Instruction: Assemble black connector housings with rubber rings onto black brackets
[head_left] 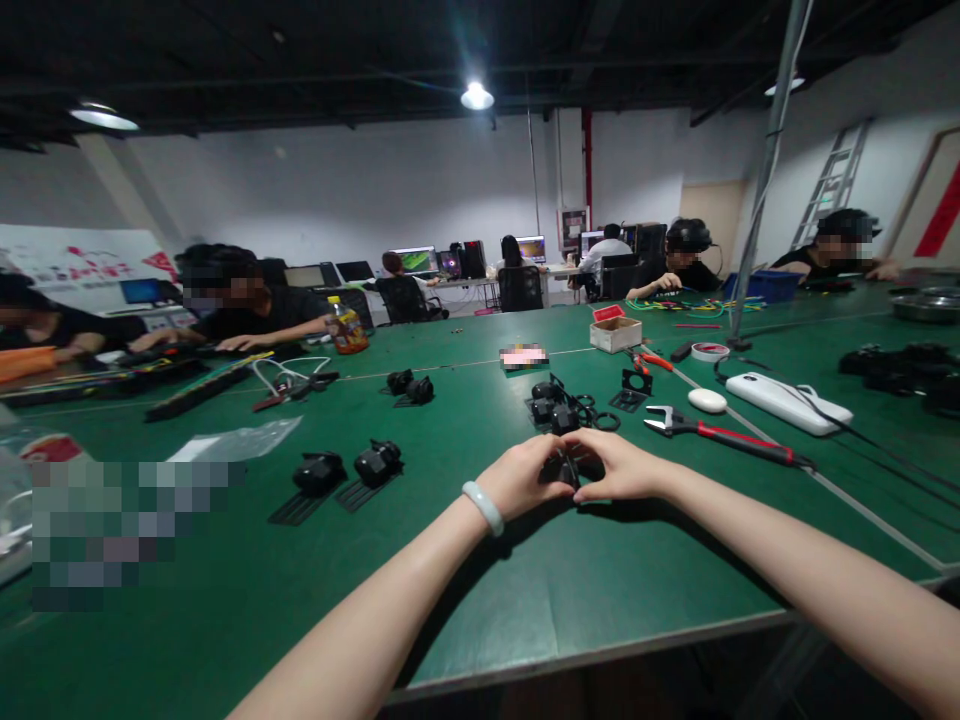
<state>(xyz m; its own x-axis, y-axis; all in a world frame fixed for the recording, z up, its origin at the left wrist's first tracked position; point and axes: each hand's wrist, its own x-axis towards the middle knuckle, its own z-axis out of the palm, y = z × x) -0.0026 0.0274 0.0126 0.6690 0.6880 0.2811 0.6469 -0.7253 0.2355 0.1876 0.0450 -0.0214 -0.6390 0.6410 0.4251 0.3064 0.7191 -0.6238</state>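
Both my hands meet over the green table, closed on one small black part (571, 470), mostly hidden by the fingers. My left hand (529, 472), below a pale bangle (484, 508), grips it from the left. From the other side, my right hand (619, 467) pinches it with thumb and fingers. Just beyond lie several black fittings (553, 405) and loose black rings (606, 421). A black bracket plate with a round hole (636, 382) stands to their right. Further left sit two black fittings on slotted plates (377, 463), with two more (409, 386) behind.
On the right lie an adjustable wrench (727, 440), a white power bank (787, 402) with cable, a white oval object (706, 401) and orange-handled pliers (654, 361). A small box (615, 334) and a bottle (346, 328) stand farther back. A metal pole (765, 170) rises at right; co-workers sit around.
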